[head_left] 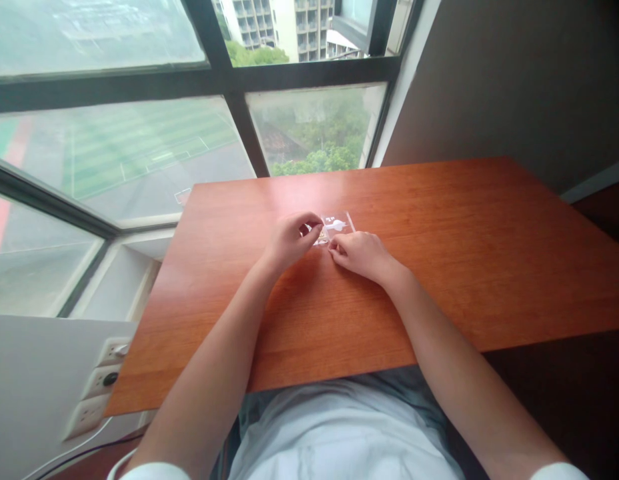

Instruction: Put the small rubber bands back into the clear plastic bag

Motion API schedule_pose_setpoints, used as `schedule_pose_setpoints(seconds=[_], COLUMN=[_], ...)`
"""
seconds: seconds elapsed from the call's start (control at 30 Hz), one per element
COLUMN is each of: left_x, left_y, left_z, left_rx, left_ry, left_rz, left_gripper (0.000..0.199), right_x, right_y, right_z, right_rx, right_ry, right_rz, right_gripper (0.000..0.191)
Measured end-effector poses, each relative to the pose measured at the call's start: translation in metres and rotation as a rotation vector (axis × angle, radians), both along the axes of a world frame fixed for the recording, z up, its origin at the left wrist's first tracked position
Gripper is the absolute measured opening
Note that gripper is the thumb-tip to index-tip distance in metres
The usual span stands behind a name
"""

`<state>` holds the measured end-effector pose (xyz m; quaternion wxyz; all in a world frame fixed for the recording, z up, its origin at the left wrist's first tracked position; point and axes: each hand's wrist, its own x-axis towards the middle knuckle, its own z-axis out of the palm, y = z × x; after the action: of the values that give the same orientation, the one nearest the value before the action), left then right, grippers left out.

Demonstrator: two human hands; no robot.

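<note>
A small, flat, clear plastic case or packet with white print lies on the wooden table between my hands. I cannot tell which of the two it is. Small gold-coloured bits show at its lower left, too small to name. My left hand is at its left side, thumb and forefinger pinched together over it; whatever is between the fingertips is too small to make out. From the lower right, my right hand rests against the case, fingers curled and closed at its near edge. What the right fingertips hold is hidden.
The reddish-brown table extends far to the right, its front edge close to my body. Dark-framed windows stand behind and to the left. Wall sockets with a plug and cables sit below the table's left edge. A grey wall rises at the back right.
</note>
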<state>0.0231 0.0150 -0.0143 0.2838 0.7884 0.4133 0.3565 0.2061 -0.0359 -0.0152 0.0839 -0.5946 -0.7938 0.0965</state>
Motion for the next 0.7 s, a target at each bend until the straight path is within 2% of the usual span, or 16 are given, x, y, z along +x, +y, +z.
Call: schedule_pose_setpoints(seconds=[0.2,0.33,0.47,0.7], left_x=[0.001,0.004,0.009,0.009], left_y=[-0.001,-0.009,-0.014,-0.013], left_z=[0.004,0.015,0.021,0.016], left_rx=[-0.073,-0.214,-0.286,-0.347], left_ry=[-0.074,-0.165,-0.2,-0.339], left_rz=[-0.036,-0.154,-0.241,-0.201], left_gripper=[0.019,0.032,0.04,0.036], right_x=[0.003,0.001,-0.002,-0.002], right_y=[0.002,0.001,0.0,0.001], right_z=[-0.002,-0.004,-0.008,-0.01], right_rx=[0.265,0.4,0.452,0.462], right_ry=[0.312,0.461,0.477,0.475], right_rz=[-0.121,-0.113,-0.065,-0.076], right_gripper=[0.016,0.018,0.018,0.017])
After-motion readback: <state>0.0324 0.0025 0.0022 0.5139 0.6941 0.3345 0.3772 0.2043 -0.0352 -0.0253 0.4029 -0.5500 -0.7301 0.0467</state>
